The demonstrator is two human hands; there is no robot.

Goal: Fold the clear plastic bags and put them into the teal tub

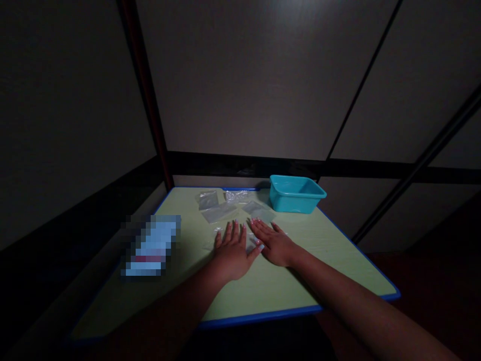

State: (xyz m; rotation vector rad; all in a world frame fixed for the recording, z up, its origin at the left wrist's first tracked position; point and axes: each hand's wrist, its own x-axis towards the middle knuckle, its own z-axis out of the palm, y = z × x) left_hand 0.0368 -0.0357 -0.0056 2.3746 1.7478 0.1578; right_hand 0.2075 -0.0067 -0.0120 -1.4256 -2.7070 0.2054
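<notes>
A clear plastic bag point(248, 243) lies on the pale green table, partly covered by both hands. My left hand point(233, 252) rests on it palm down with fingers spread. Beside it, my right hand point(272, 243) lies flat, its fingers extended toward the upper left, close to the left thumb. Neither hand grips anything. Beyond the fingertips are several more clear bags: a folded one point(208, 200) at the back left, a crumpled one point(236, 196) near the back edge, and a flat one point(259, 211) above my right hand.
A turquoise plastic basin point(296, 203) stands at the table's back right. A blurred, pixelated light-blue item point(153, 246) is at the left edge. The table point(263, 296) has a blue rim, with wall panels behind it.
</notes>
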